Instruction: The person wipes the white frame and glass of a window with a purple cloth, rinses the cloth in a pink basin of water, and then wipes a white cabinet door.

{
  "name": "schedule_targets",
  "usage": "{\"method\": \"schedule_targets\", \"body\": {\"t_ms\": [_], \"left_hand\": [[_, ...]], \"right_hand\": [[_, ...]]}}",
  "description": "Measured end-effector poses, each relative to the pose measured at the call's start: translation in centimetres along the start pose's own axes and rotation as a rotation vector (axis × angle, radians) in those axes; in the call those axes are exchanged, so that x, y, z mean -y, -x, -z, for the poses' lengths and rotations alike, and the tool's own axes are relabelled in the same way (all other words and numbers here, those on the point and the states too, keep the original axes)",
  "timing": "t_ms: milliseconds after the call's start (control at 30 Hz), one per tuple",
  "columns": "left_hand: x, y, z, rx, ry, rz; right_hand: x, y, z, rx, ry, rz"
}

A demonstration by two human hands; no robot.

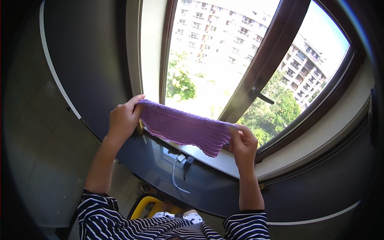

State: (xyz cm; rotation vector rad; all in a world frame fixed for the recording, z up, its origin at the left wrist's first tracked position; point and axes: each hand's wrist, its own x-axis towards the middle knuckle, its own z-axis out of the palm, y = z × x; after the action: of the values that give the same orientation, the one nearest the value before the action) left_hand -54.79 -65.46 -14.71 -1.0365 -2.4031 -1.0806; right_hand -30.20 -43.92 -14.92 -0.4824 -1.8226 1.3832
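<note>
Both hands grip a purple ribbed cloth [184,128] mid-frame, stretched before the window [224,60]: left hand [123,120] pinching one end, right hand [243,144] the other, seemingly above the sill [208,158].

We see a purple cloth [184,127] — ribbed, soft, matt knit. Beyond it, the window frame [264,60] looks smooth dark wood, the sill [224,162] smooth — faintly glossy.

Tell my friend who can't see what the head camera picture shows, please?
Two hands hold a purple ribbed cloth stretched out in front of a window: the left hand grips one end, the right hand the other. Outside are apartment buildings and green trees; the person's sleeves are striped.
</note>
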Motion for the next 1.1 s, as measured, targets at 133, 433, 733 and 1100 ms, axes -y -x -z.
{"method": "schedule_targets", "body": {"t_ms": [133, 433, 733, 1100], "left_hand": [[0.7, -1.0, 0.0, 0.441, 0.830, 0.323], [-3.5, 1.8, 0.4, 0.066, 0.955, -0.015], [-3.1, 3.2, 1.0, -0.266, 0.895, -0.157], [4.7, -4.2, -2.1, -0.573, 0.303, -0.378]], "right_hand": [[0.3, -0.2, 0.0, 0.018, -0.131, -0.061], [0.4, -0.2, 0.0, -0.032, -0.263, 0.235], [-0.2, -1.7, -3.6, 0.002, 0.124, 0.773], [-1.9, -10.5, -12.7, -0.001, 0.275, 1.026]]}}
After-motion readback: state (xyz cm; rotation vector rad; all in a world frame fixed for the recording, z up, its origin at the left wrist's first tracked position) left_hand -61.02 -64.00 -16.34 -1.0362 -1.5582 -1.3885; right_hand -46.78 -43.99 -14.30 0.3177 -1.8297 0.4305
